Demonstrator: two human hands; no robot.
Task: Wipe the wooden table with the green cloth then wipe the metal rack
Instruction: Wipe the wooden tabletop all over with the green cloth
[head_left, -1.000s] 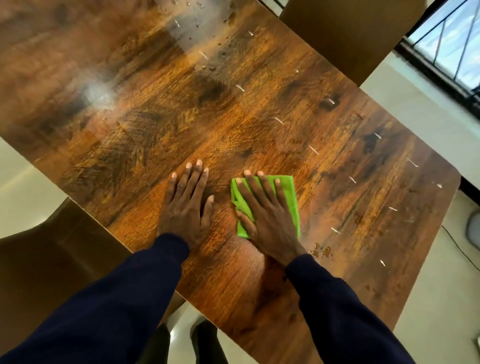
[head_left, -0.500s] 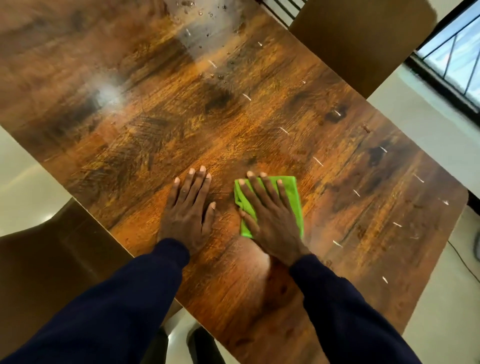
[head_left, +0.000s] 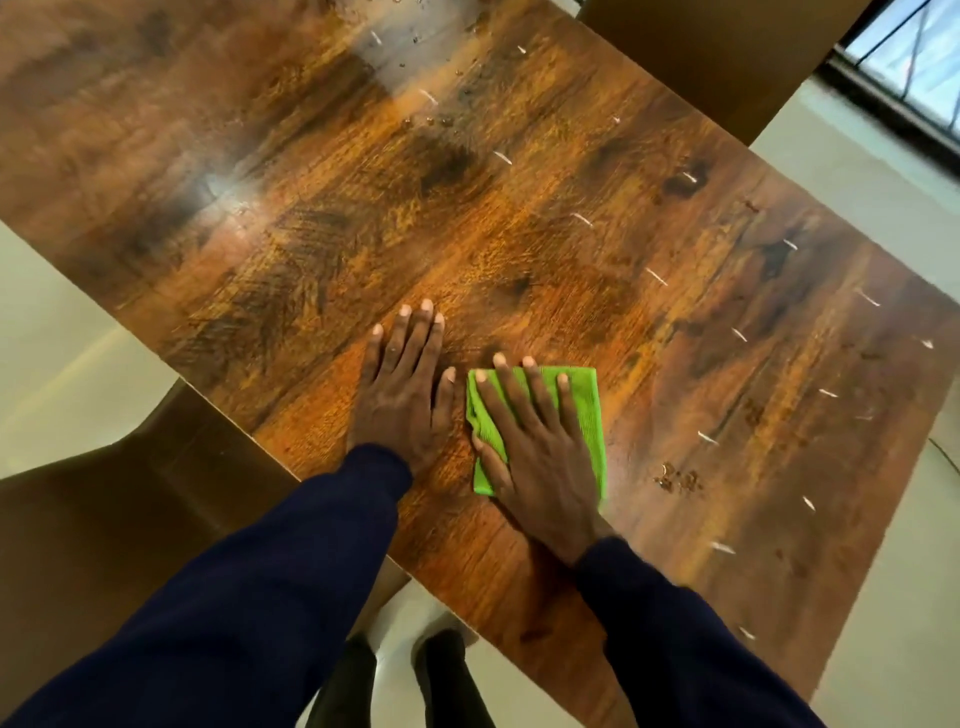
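the right hand (head_left: 540, 462) presses the folded green cloth (head_left: 592, 410) flat on the wooden table (head_left: 519, 234), fingers (head_left: 540, 400) straight and slightly spread, the cloth's long axis running with them. a cluster of droplets (head_left: 678, 478) lies right of these fingers, near the cloth's edge, so the right hand is nearer; the left hand (head_left: 402, 405) rests flat, fingers together.

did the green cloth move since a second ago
Yes. The green cloth has slid nearer the person and slightly left, widening its gap from the droplets on the wooden table.
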